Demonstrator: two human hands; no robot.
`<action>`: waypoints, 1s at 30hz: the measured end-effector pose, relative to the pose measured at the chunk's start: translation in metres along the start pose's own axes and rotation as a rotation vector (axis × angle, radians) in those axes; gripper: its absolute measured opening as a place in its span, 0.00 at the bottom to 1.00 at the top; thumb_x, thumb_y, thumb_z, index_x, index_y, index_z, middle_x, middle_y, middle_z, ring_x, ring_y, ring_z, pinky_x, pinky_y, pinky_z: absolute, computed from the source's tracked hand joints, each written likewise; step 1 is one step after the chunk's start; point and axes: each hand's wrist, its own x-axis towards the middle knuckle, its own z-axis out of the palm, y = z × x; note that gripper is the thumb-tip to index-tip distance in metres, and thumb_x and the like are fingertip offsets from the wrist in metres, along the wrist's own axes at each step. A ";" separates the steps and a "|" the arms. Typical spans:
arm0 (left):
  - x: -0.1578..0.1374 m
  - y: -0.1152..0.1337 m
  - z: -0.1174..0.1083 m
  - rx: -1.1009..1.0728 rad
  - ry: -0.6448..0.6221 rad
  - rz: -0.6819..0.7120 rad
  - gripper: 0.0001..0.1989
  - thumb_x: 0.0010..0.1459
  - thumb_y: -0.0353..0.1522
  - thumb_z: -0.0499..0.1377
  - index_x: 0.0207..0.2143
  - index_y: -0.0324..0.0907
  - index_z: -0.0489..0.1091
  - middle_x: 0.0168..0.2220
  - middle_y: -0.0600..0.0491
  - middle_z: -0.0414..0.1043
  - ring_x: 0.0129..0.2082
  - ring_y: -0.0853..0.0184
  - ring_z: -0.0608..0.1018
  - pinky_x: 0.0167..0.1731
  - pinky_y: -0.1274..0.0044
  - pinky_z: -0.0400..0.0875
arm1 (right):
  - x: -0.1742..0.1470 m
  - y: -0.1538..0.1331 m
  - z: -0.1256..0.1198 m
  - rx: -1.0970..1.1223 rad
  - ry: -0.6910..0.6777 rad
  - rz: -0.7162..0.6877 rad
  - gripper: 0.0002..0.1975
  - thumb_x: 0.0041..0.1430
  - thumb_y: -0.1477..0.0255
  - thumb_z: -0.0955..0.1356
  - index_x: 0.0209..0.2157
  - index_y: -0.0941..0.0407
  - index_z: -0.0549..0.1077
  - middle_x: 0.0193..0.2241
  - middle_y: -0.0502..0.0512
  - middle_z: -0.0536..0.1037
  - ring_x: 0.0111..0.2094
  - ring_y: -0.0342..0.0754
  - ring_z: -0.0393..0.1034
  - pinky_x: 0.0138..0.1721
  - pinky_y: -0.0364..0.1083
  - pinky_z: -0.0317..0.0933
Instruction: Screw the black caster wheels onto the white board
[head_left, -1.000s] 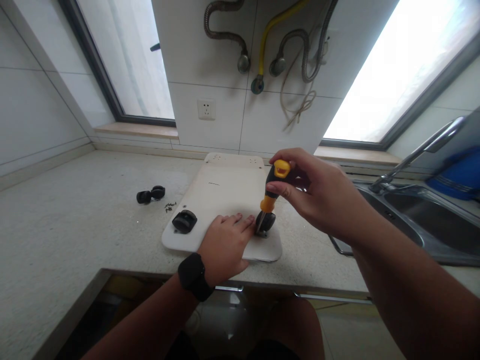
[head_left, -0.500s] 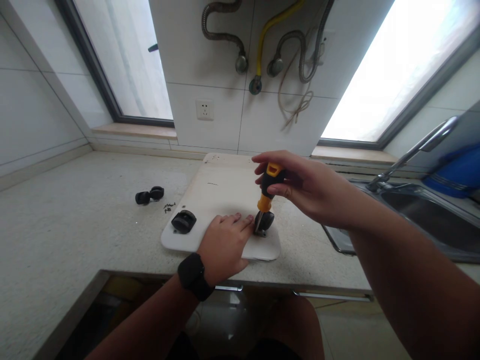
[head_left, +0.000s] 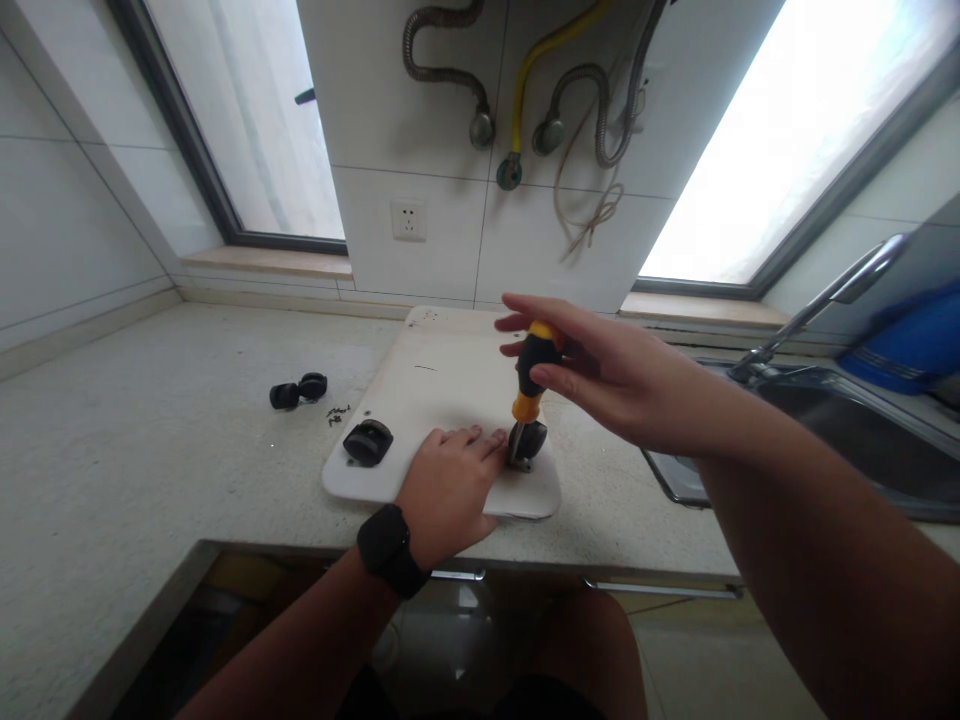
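Observation:
My right hand [head_left: 600,375] grips a black and yellow screwdriver [head_left: 537,365] between thumb and fingers, fingertips partly extended beyond the handle. The screwdriver stands nearly upright, its shaft reaching down to the metal base of a black caster wheel [head_left: 531,440] at the near right corner of a white board [head_left: 450,380]. Which screw the tip meets is hidden. My left hand [head_left: 454,490], with a black watch on the wrist, lies flat on the board, its fingertips beside the shaft. A second caster wheel [head_left: 367,442] sits at the board's near left corner.
Two loose black casters [head_left: 298,390] and a small pile of dark screws [head_left: 337,413] lie on the counter [head_left: 187,430] left of the board. At right is a steel sink [head_left: 847,430] with a faucet [head_left: 832,300]. A wall with hoses and a socket [head_left: 409,221] stands behind.
The screwdriver handle has turned and tilted slightly in my right hand, whose fingers have shifted a little to the left. My left hand stays in place on the board.

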 end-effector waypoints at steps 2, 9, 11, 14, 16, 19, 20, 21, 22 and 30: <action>0.000 0.000 0.000 0.000 0.001 -0.004 0.38 0.55 0.34 0.68 0.67 0.42 0.65 0.68 0.44 0.71 0.66 0.44 0.71 0.57 0.52 0.68 | 0.002 -0.002 -0.001 -0.011 0.020 0.037 0.27 0.67 0.69 0.69 0.66 0.50 0.70 0.51 0.58 0.83 0.47 0.56 0.79 0.52 0.58 0.73; 0.000 0.000 -0.001 -0.011 0.002 -0.013 0.39 0.54 0.34 0.68 0.67 0.43 0.65 0.66 0.43 0.73 0.65 0.44 0.72 0.57 0.53 0.68 | 0.008 -0.004 0.019 -0.361 0.376 0.130 0.17 0.58 0.61 0.78 0.46 0.54 0.82 0.39 0.60 0.83 0.38 0.57 0.78 0.47 0.59 0.72; 0.000 0.000 -0.001 -0.013 0.004 -0.009 0.38 0.54 0.34 0.68 0.67 0.42 0.65 0.66 0.43 0.73 0.65 0.44 0.72 0.57 0.53 0.67 | 0.006 -0.003 0.019 -0.366 0.367 0.124 0.21 0.61 0.61 0.76 0.52 0.56 0.81 0.42 0.62 0.82 0.42 0.59 0.78 0.49 0.61 0.73; -0.001 0.000 -0.002 -0.012 0.007 0.002 0.38 0.54 0.34 0.68 0.66 0.41 0.65 0.67 0.44 0.72 0.66 0.45 0.71 0.56 0.52 0.68 | 0.001 -0.006 0.011 -0.169 0.159 0.062 0.30 0.68 0.65 0.69 0.69 0.54 0.68 0.60 0.64 0.77 0.55 0.60 0.76 0.56 0.61 0.72; 0.000 0.000 -0.003 -0.007 0.010 0.004 0.36 0.54 0.34 0.69 0.65 0.42 0.66 0.66 0.44 0.72 0.65 0.45 0.71 0.56 0.52 0.68 | -0.001 -0.009 0.005 -0.011 0.017 0.013 0.31 0.69 0.68 0.66 0.72 0.51 0.63 0.64 0.61 0.75 0.60 0.58 0.74 0.58 0.59 0.71; 0.000 0.000 -0.003 -0.002 0.014 -0.005 0.35 0.53 0.34 0.69 0.64 0.43 0.67 0.65 0.43 0.73 0.65 0.44 0.72 0.56 0.53 0.68 | 0.001 -0.012 0.003 0.008 0.001 0.024 0.26 0.68 0.69 0.69 0.66 0.50 0.72 0.53 0.58 0.83 0.53 0.58 0.79 0.54 0.58 0.73; 0.000 0.000 -0.003 -0.004 0.013 -0.006 0.35 0.53 0.35 0.70 0.64 0.43 0.67 0.65 0.44 0.74 0.65 0.44 0.72 0.56 0.53 0.68 | 0.003 -0.012 0.004 -0.038 0.049 0.047 0.23 0.66 0.69 0.71 0.61 0.50 0.75 0.49 0.57 0.84 0.49 0.58 0.80 0.52 0.58 0.73; 0.000 0.000 -0.002 -0.006 0.010 -0.005 0.36 0.53 0.35 0.69 0.64 0.43 0.67 0.65 0.44 0.73 0.65 0.44 0.72 0.55 0.53 0.68 | 0.004 -0.012 0.007 -0.098 0.114 0.080 0.19 0.64 0.68 0.73 0.57 0.51 0.77 0.45 0.57 0.85 0.45 0.58 0.81 0.49 0.58 0.73; 0.000 0.000 -0.002 -0.008 0.008 -0.005 0.37 0.54 0.35 0.69 0.65 0.42 0.66 0.65 0.44 0.73 0.65 0.44 0.72 0.55 0.53 0.68 | 0.006 -0.011 0.011 -0.160 0.190 0.109 0.17 0.62 0.67 0.75 0.52 0.52 0.79 0.41 0.57 0.84 0.40 0.57 0.80 0.47 0.58 0.73; 0.000 0.001 -0.003 0.019 0.011 -0.008 0.37 0.54 0.35 0.68 0.66 0.40 0.65 0.65 0.44 0.74 0.64 0.47 0.72 0.55 0.55 0.68 | 0.001 -0.004 0.020 -0.269 0.304 0.129 0.16 0.64 0.60 0.73 0.48 0.54 0.74 0.41 0.59 0.81 0.40 0.56 0.76 0.46 0.58 0.70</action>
